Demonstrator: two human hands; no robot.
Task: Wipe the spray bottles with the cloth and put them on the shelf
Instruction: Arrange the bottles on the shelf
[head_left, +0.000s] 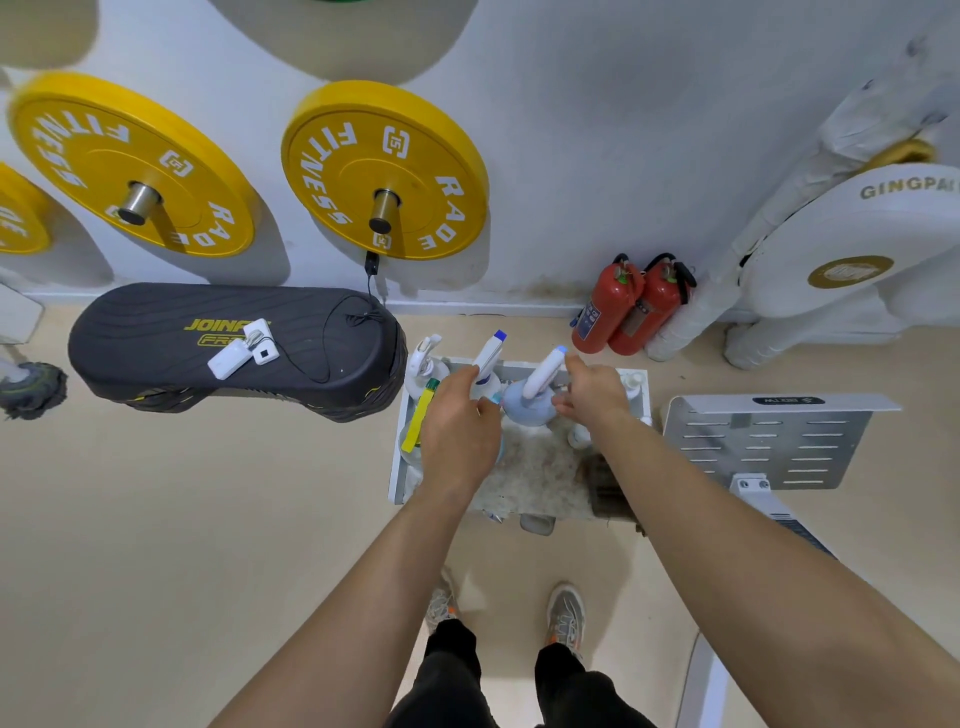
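left hand (460, 431) grips white spray bottle (488, 358), 12 o'clock in white tray (396, 467) | right hand (592, 395) at pale blue spray bottle (535, 397), 1 o'clock, grip unclear | mottled cloth (535, 470) mid-tray | yellow bottle (420, 422) crowds 9 o'clock | fire extinguishers (628, 306) beyond, 1 o'clock | black step (234, 348), 10 o'clock

Wall: yellow weight plates (384, 156) on steel pegs (385, 208).
Floor, left: black step platform (156, 332) carrying white chargers (228, 359).
By the wall: two red fire extinguishers (605, 306), side by side.
Right: grey slotted metal plate (769, 441).
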